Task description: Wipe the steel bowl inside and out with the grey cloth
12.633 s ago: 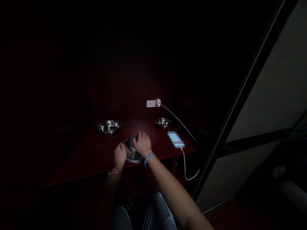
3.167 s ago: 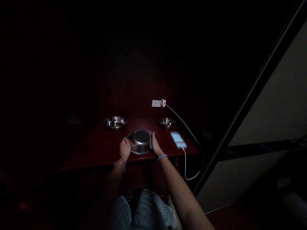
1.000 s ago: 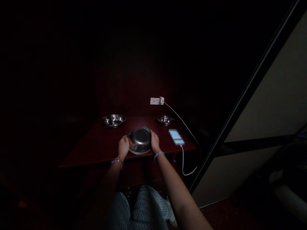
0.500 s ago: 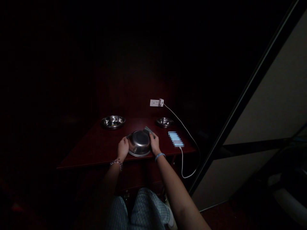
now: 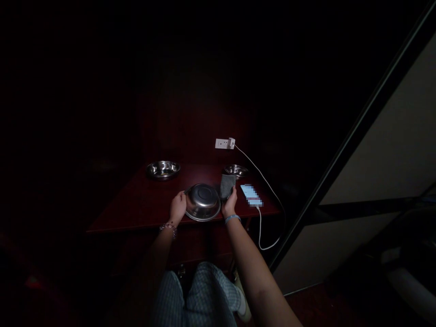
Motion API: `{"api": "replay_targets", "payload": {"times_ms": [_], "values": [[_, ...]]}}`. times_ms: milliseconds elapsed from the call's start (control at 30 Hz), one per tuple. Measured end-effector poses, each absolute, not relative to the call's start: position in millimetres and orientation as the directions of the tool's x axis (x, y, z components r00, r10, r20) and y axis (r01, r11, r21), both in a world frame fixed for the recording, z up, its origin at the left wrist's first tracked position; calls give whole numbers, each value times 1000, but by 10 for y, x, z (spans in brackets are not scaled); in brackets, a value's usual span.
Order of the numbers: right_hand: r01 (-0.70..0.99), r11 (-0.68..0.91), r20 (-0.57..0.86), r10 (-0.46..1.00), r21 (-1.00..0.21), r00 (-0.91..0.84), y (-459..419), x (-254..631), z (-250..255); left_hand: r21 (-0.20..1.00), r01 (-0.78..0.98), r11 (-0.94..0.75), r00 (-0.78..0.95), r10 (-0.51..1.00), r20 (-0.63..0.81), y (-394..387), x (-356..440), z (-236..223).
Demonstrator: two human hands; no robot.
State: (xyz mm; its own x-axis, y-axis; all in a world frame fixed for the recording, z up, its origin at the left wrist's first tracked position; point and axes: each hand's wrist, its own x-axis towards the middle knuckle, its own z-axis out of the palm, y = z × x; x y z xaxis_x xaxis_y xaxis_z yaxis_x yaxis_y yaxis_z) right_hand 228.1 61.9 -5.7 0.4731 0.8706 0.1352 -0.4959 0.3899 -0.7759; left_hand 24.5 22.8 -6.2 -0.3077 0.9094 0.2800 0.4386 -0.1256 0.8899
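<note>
A shiny metal bowl (image 5: 203, 202) is bottom up at the front of a dark red table, its base facing me. My left hand (image 5: 177, 208) grips the bowl's left rim, fingers closed around the edge. On the other side, my right hand (image 5: 230, 203) is closed on a grey cloth (image 5: 227, 186), which stands up flat above the fingers. That hand is close to the bowl's right side; whether it touches the rim I cannot tell.
At the back left of the table (image 5: 136, 204) stands a metal bowl (image 5: 163, 170), and a smaller one (image 5: 236, 170) is at the back right. A phone (image 5: 251, 195) lies at the right, its white cable (image 5: 261, 227) running to a wall socket (image 5: 223, 144).
My right hand has moved off the bowl's upper right side, and the grey cloth now shows broad and upright. My left hand still holds the bowl's rim. The view has shifted slightly.
</note>
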Motion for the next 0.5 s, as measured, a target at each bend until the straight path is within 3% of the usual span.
{"api": "replay_targets", "payload": {"times_ms": [167,500], "values": [[-599,352,62,891,-719,449,580,2328,4,886,444,-133,-311,905,291,201,250,-59],[-541,412,109,856,-734,505,596,2315,8,880,452,-145,-297,906,302,187,248,-68]]}}
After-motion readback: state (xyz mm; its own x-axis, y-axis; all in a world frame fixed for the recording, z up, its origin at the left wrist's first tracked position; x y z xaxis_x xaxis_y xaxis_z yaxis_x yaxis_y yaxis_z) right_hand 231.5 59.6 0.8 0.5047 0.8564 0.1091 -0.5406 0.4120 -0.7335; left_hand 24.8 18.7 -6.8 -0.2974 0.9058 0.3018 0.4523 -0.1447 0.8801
